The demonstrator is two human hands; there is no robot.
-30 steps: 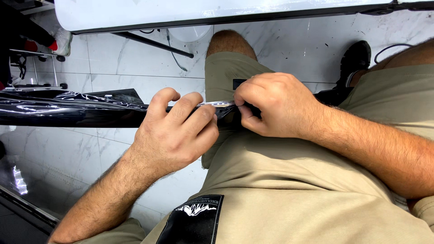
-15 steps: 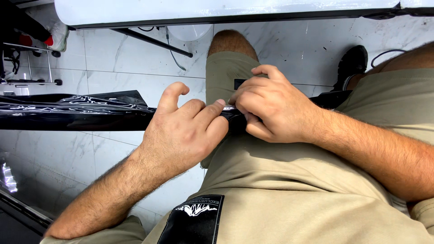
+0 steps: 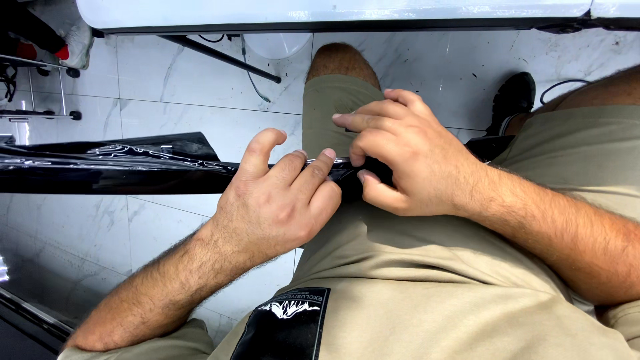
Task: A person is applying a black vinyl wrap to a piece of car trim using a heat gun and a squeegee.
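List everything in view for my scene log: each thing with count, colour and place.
film: one, glossy black, long folded strip from the left edge to both hands
floor: white marble tiles, under everything
table edge: one, white, along the top
table leg: one, dark, slanting at upper left
cable: one, thin, hanging by the leg
rack: one, metal on wheels, far left
shoe: one, black, upper right
shorts: beige with a black patch, bottom and right
left hand: centre, grip on the film
right hand: centre right, pinching the film's end
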